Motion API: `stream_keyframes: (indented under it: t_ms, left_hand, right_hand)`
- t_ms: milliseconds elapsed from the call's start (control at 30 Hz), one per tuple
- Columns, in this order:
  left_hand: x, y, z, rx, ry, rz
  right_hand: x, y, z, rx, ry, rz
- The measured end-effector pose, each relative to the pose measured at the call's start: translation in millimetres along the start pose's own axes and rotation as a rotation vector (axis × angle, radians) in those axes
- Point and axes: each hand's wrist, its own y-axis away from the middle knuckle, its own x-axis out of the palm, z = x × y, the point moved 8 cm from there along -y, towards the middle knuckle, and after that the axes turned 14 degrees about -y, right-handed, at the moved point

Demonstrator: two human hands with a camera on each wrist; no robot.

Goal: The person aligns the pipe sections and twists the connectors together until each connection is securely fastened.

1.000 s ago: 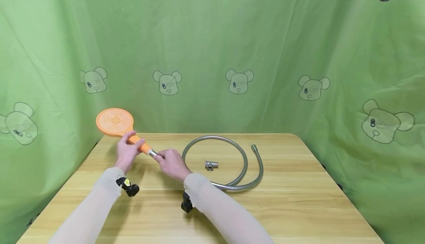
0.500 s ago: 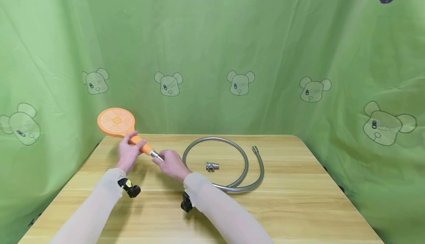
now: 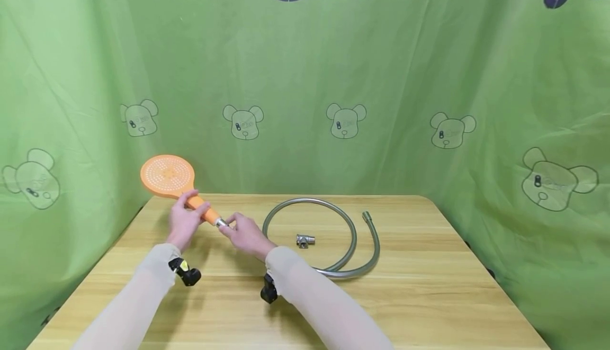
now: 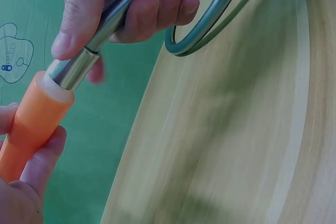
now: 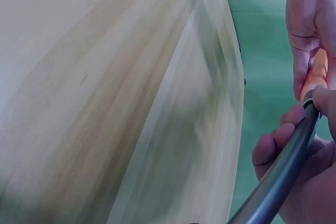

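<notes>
An orange shower head [image 3: 167, 174] is held up over the far left of the table, its round perforated face in view. My left hand [image 3: 183, 222] grips its handle [image 4: 37, 119], thumb and fingers on opposite sides. At the handle's white-rimmed end sits the metal end nut [image 4: 80, 69] of a shower hose [image 4: 118, 11]. My right hand [image 3: 247, 236] holds that hose end, the thumb lying along the nut and the other fingers curled round the hose. The two ends touch; how far the nut is threaded on is hidden.
The rest of the grey hose loops over the wooden table [image 3: 419, 297], its other end fitting [image 3: 366, 216] lying to the right. Inside the loop lies a small metal tee fitting [image 3: 305, 241]. A green curtain [image 3: 295, 164] surrounds the table's back and sides.
My right thumb and fingers have shifted on the hose nut, drawing back from the handle and then coming closer again. The left hand and shower head stay nearly still. The head view tilts slightly.
</notes>
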Motion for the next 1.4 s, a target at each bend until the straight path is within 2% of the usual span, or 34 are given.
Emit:
stream_keyframes:
  t_ms: [100, 333, 567, 833, 1033, 1200, 1400]
  left_hand:
    - [0.7, -1.0, -0.7, 0.010, -0.008, 0.002]
    - [3.5, 0.0, 1.6, -0.002, -0.001, -0.005]
    - [6.6, 0.1, 5.8, -0.023, 0.022, 0.004]
    - [6.0, -0.7, 6.1, -0.005, 0.008, 0.005]
    - [5.5, 0.1, 4.9, -0.014, 0.014, -0.006]
    - [4.2, -0.1, 3.7, -0.008, 0.002, -0.020]
    - [2.6, 1.5, 4.5, -0.002, -0.007, -0.008]
  right_hand:
    - [-1.9, 0.4, 0.9, 0.008, -0.015, -0.027]
    - [-1.1, -1.8, 3.2, -0.023, 0.054, -0.050]
    - [-1.6, -0.5, 1.2, -0.029, 0.022, -0.061]
    - [-1.2, 1.6, 0.6, -0.011, -0.026, -0.068]
    - [-1.3, -0.1, 1.8, -0.016, 0.009, -0.075]
    - [-1.7, -2.2, 6.5, -0.061, 0.064, -0.089]
    - [1.5, -1.0, 3.9, -0.019, 0.000, -0.063]
